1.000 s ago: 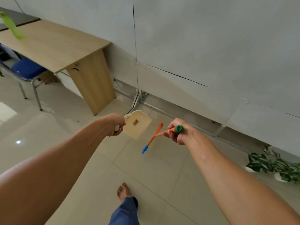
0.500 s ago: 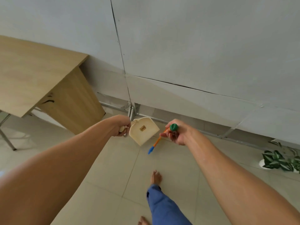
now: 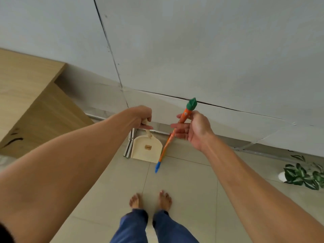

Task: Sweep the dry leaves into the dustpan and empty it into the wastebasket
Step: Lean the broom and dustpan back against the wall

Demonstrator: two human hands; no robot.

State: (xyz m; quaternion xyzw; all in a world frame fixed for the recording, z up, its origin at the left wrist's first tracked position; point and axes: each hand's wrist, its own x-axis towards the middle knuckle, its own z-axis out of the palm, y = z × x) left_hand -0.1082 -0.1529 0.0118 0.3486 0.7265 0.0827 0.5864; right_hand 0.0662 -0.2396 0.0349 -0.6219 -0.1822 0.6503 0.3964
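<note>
My left hand (image 3: 142, 117) grips the handle of a small cream dustpan (image 3: 147, 149), which hangs mouth down in front of the wall's base. My right hand (image 3: 192, 128) holds a carrot-shaped brush (image 3: 172, 135) with an orange handle, a green top above the fingers and a blue tip pointing down at the floor. The brush hangs just right of the dustpan, almost touching its edge. No dry leaves and no wastebasket are in view.
A wooden desk (image 3: 26, 95) stands at the left against the grey wall (image 3: 192, 50). A potted green plant (image 3: 304, 175) sits on the tiled floor at the right. My bare feet (image 3: 150, 200) stand below the hands. A metal rail (image 3: 129, 144) runs along the wall base.
The view has swung right and down; the desk slid out to the left. The dustpan now hangs mouth down, and the brush has turned upright with its green top above my right hand.
</note>
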